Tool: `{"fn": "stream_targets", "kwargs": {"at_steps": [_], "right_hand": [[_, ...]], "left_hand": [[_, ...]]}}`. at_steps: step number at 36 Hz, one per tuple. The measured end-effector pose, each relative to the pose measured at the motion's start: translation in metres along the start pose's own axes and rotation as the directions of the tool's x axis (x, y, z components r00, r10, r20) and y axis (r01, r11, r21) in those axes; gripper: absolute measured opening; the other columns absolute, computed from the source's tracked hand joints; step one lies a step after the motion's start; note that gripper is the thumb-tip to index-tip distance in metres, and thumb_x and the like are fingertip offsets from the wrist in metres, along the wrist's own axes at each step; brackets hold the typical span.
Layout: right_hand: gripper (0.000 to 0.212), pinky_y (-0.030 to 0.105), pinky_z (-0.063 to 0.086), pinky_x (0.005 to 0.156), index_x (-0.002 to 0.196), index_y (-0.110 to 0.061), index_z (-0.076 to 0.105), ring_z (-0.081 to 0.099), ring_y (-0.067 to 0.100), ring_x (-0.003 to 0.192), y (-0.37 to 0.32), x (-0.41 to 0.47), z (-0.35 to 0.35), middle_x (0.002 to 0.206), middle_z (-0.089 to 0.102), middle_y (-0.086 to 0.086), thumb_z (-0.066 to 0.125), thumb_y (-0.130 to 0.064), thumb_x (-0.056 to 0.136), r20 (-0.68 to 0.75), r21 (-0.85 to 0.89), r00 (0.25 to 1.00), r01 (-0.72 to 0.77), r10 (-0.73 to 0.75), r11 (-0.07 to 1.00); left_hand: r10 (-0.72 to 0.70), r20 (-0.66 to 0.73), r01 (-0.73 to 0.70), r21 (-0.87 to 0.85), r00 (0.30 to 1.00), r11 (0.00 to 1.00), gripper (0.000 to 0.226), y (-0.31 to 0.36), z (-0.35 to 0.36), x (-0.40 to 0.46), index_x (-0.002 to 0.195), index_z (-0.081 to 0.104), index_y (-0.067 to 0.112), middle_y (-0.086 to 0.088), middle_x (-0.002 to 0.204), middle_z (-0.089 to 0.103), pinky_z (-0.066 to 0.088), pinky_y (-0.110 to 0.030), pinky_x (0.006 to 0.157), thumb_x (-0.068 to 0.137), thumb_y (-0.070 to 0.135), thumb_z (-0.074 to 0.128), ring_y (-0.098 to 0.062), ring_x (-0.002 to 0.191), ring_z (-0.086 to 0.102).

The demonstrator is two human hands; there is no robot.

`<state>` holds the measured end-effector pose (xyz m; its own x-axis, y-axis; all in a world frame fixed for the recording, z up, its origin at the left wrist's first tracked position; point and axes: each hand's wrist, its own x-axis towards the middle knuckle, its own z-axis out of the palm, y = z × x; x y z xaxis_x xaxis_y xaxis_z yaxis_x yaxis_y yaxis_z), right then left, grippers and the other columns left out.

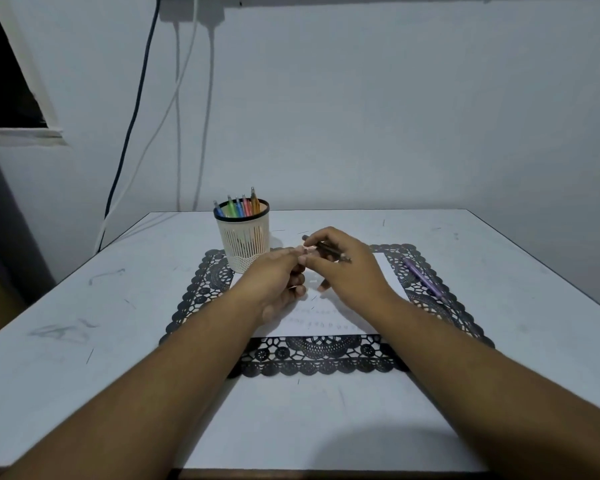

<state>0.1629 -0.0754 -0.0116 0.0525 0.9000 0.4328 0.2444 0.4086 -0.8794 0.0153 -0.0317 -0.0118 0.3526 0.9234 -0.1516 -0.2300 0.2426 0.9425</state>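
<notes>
Both my hands meet above a white sheet of paper (343, 320) that lies on a black lace placemat (319, 358). My right hand (347, 271) grips a dark pen (328, 250), whose tip points right. My left hand (278, 282) pinches something small and pale at the pen's left end, between thumb and forefinger; what it is I cannot tell. The paper carries rows of small marks near its front edge. A purple pen (423, 278) lies on the mat's right side.
A cream mesh pen cup (243, 244) with several coloured pens stands on the mat's back left corner, close to my left hand. The white table (84, 306) has scuff marks. Cables (177, 116) hang down the wall behind.
</notes>
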Motion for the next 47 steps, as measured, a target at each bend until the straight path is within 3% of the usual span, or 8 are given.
{"fn": "stream_targets", "kwargs": {"at_steps": [4, 8, 13, 18, 22, 32, 39, 47], "right_hand": [[0.010, 0.045, 0.063, 0.060, 0.098, -0.020, 0.073, 0.066, 0.012, 0.072, 0.003, 0.002, 0.000, 0.079, 0.069, -0.006, 0.078, -0.014, 0.093, -0.017, -0.062, 1.000, 0.002, -0.004, 0.998], [0.009, 0.047, 0.063, 0.053, 0.098, -0.025, 0.074, 0.069, 0.036, 0.078, 0.005, 0.002, -0.003, 0.083, 0.070, 0.012, 0.078, -0.018, 0.094, -0.015, -0.142, 1.000, 0.017, -0.019, 0.990], [0.006, 0.043, 0.064, 0.053, 0.093, -0.024, 0.076, 0.070, 0.032, 0.077, 0.003, 0.002, -0.003, 0.083, 0.072, 0.007, 0.072, -0.022, 0.097, -0.046, -0.108, 0.998, -0.038, 0.033, 0.993], [0.014, 0.044, 0.063, 0.053, 0.092, -0.013, 0.075, 0.066, 0.021, 0.070, 0.001, 0.003, -0.005, 0.079, 0.069, 0.012, 0.064, -0.017, 0.101, -0.067, 0.074, 0.982, -0.173, 0.178, 0.982], [0.020, 0.038, 0.060, 0.054, 0.092, -0.005, 0.075, 0.064, 0.024, 0.067, 0.002, 0.007, -0.011, 0.076, 0.066, 0.016, 0.062, -0.016, 0.102, -0.019, 0.361, 0.955, -0.271, 0.297, 0.892], [0.021, 0.034, 0.057, 0.053, 0.092, -0.006, 0.067, 0.060, 0.022, 0.059, 0.004, 0.015, -0.015, 0.067, 0.057, 0.010, 0.054, -0.017, 0.105, 0.110, 0.650, 0.940, -0.314, 0.322, 0.692], [0.021, 0.034, 0.057, 0.053, 0.093, -0.006, 0.066, 0.060, 0.022, 0.059, 0.001, 0.013, -0.013, 0.069, 0.057, 0.010, 0.054, -0.018, 0.104, 0.151, 0.685, 0.941, -0.321, 0.303, 0.654], [0.019, 0.034, 0.058, 0.054, 0.094, -0.006, 0.067, 0.061, 0.022, 0.061, -0.001, 0.012, -0.012, 0.069, 0.057, 0.011, 0.054, -0.018, 0.104, 0.172, 0.719, 0.946, -0.311, 0.275, 0.622]], "left_hand": [[-0.012, 0.020, 0.013, -0.065, 1.000, 0.998, 0.017, 0.001, -0.001, 0.000, 0.103, 0.065, 0.006, -0.001, 0.068, 0.047, 0.042, -0.024, 0.051, 0.108, 0.018, 0.055, -0.010, 0.055, 0.039], [-0.009, 0.027, 0.009, -0.025, 1.000, 1.000, 0.017, 0.003, -0.001, -0.002, 0.096, 0.063, 0.008, -0.001, 0.066, 0.045, 0.040, -0.024, 0.052, 0.108, 0.018, 0.055, -0.010, 0.055, 0.038], [0.007, -0.016, -0.007, 0.044, 1.000, 0.999, 0.015, 0.005, -0.003, -0.003, 0.096, 0.070, 0.007, 0.001, 0.065, 0.045, 0.038, -0.024, 0.052, 0.105, 0.014, 0.059, -0.010, 0.055, 0.038], [0.117, -0.080, -0.095, 0.233, 0.990, 0.968, 0.036, 0.012, -0.014, 0.000, 0.103, 0.079, 0.005, 0.001, 0.067, 0.055, 0.047, -0.028, 0.060, 0.104, -0.001, 0.043, -0.011, 0.056, 0.047], [0.240, -0.097, -0.197, 0.324, 0.966, 0.925, 0.032, 0.012, -0.018, 0.002, 0.102, 0.077, 0.009, -0.002, 0.076, 0.071, 0.058, -0.029, 0.069, 0.104, -0.003, 0.047, -0.012, 0.063, 0.060], [0.291, -0.097, -0.287, 0.059, 0.952, 0.956, 0.005, 0.012, -0.014, -0.003, 0.103, 0.066, 0.002, -0.012, 0.098, 0.080, 0.064, -0.028, 0.074, 0.098, 0.001, 0.066, -0.024, 0.092, 0.079], [0.195, -0.059, -0.202, -0.139, 0.979, 0.969, 0.004, 0.013, -0.009, -0.008, 0.093, 0.072, 0.005, -0.009, 0.082, 0.074, 0.061, -0.024, 0.066, 0.091, 0.002, 0.071, -0.014, 0.072, 0.071], [0.172, -0.067, -0.183, -0.233, 0.983, 0.955, 0.018, 0.013, -0.006, -0.010, 0.089, 0.074, 0.009, -0.005, 0.085, 0.077, 0.060, -0.023, 0.062, 0.072, 0.012, 0.079, -0.012, 0.072, 0.073]]}}
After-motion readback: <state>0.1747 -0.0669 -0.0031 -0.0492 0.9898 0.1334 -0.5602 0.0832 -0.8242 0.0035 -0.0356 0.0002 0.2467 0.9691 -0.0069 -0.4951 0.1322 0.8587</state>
